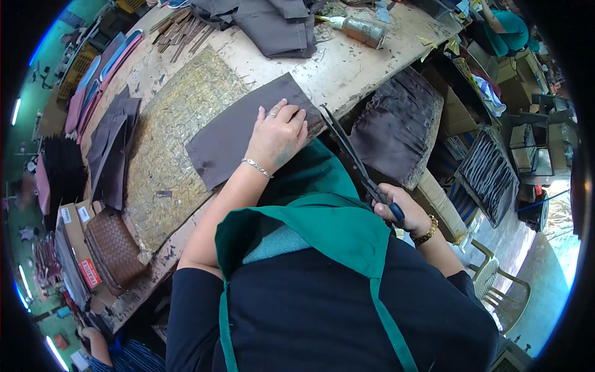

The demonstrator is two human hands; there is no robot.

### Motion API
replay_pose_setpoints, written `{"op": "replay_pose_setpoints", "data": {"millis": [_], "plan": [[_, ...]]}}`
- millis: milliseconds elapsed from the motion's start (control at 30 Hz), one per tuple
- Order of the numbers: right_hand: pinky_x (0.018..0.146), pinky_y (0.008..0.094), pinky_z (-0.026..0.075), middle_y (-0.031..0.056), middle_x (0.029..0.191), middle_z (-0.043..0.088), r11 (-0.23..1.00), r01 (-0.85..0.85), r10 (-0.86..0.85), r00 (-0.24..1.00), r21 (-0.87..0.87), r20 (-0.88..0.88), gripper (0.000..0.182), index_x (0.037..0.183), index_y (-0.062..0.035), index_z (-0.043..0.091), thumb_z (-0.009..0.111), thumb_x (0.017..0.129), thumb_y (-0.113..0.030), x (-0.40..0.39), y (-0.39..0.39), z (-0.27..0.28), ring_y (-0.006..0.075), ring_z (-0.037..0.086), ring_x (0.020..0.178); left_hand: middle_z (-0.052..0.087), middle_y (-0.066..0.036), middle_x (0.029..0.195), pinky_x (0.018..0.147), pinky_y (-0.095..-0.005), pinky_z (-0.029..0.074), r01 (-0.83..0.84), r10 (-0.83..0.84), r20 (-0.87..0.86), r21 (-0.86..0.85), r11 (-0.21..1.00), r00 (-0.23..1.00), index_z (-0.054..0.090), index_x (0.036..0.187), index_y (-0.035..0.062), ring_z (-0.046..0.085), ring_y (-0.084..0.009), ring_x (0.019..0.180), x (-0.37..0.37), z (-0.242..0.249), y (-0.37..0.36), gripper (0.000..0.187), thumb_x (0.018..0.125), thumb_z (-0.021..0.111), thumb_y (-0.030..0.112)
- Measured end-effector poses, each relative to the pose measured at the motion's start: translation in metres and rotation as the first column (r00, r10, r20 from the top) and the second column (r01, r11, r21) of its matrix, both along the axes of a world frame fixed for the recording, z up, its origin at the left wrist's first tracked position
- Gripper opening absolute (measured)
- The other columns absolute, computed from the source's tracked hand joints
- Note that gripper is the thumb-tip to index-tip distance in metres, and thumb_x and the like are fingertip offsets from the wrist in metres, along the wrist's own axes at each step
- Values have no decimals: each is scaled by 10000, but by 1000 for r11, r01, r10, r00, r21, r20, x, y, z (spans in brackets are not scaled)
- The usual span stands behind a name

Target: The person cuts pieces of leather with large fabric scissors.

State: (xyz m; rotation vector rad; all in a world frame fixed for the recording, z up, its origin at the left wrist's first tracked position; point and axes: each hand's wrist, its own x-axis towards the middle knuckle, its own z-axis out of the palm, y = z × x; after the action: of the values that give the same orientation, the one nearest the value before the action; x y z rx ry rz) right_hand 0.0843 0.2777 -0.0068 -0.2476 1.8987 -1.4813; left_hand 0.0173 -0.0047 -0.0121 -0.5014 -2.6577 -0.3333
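Note:
A dark grey-brown piece of sheet material [232, 133] lies near the table's front edge, partly over a mottled tan board. On top of it rests my left hand [277, 136], palm down with fingers stretched over the piece. Long dark scissors [352, 152] are in my right hand [400, 211], its fingers wrapped round the handles. Their blades point up and left, slightly apart, with the tips close to the right corner of the piece. The green apron [310, 229] I wear sits below both hands.
The worn mottled board [180, 118] covers much of the table [260, 69]. Dark cut pieces [273, 28], more folded ones [114, 146], a bottle [359, 31] and a brown woven bag [114, 245] are on it. Dark pleated material [396, 124] and a chair [496, 279] stand right.

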Motion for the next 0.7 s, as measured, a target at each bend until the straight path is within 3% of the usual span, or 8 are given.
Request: {"op": "replay_pose_setpoints", "data": {"millis": [167, 500, 667, 700], "plan": [[403, 193, 325, -46, 576, 427, 999, 24, -22, 994, -20, 105, 528, 745, -62, 460, 663, 675, -545, -4, -10, 4, 32, 401, 478, 561, -48, 972, 801, -526, 446, 52, -54, -36, -46, 998, 998, 609, 925, 93, 531, -238, 1029, 2, -2, -1, 196, 736, 612, 143], [401, 179, 324, -46, 577, 437, 998, 53, -48, 984, -23, 169, 503, 746, -65, 468, 679, 677, -516, -15, -31, 23, 27, 399, 475, 574, -50, 943, 804, -511, 451, 126, -122, -116, 26, 992, 986, 606, 923, 82, 546, -239, 1011, 5, -2, -3, 215, 711, 630, 106], [413, 186, 339, -38, 576, 444, 999, 33, -34, 994, 15, 108, 499, 753, -62, 473, 671, 687, -514, -21, -40, 16, 32, 406, 478, 572, -44, 950, 805, -516, 450, 118, -114, -115, 32, 992, 987, 605, 920, 81, 548, -236, 1007, 4, -3, -3, 222, 702, 637, 105], [414, 190, 344, -34, 574, 446, 999, 37, -36, 995, -9, 89, 498, 755, -60, 472, 666, 692, -514, -22, -41, 14, 36, 408, 474, 579, -51, 940, 799, -482, 461, 117, -110, -126, 49, 992, 986, 611, 906, 72, 560, -237, 983, 4, -1, -3, 200, 709, 633, 95]]}}
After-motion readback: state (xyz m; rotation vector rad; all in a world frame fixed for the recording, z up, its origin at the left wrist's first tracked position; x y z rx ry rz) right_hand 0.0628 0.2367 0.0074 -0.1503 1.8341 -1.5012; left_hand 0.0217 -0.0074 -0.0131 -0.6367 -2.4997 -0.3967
